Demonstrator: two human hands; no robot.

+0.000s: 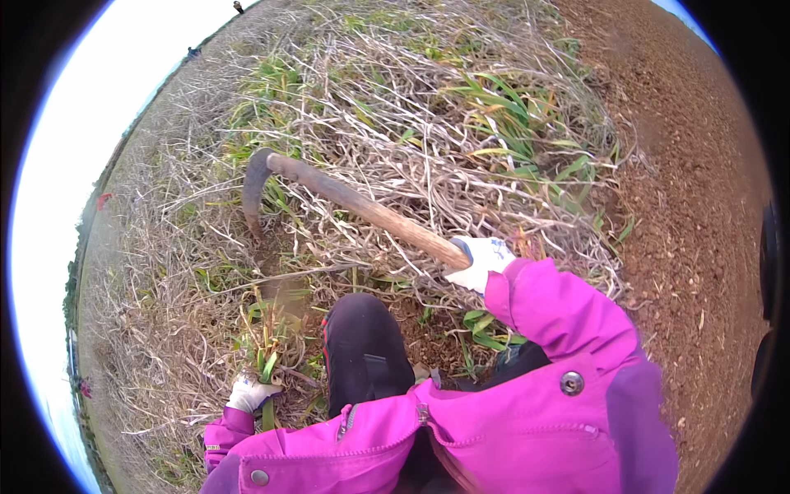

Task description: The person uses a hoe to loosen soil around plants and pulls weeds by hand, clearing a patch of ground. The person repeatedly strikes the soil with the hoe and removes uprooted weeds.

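Observation:
My right hand [481, 262], in a white work glove, grips the lower end of the wooden handle [376, 213] of a short hand hoe. The hoe's curved, darkened metal blade [254, 188] is at the upper left of the handle, its tip down by a patch of brown soil [271, 259]. At the lower left, my left hand [253, 393], also in a white glove, is closed around a clump of green-leaved plants [266, 364] with some yellowed stems. Its fingers are partly hidden by the leaves.
Dry, tangled stalks [395, 142] cover the ground ahead, with green leafy plants [512, 117] among them. Bare reddish soil [685, 234] runs along the right. My dark-trousered knee [364, 346] is between my hands. Small distant figures [238, 7] show near the horizon.

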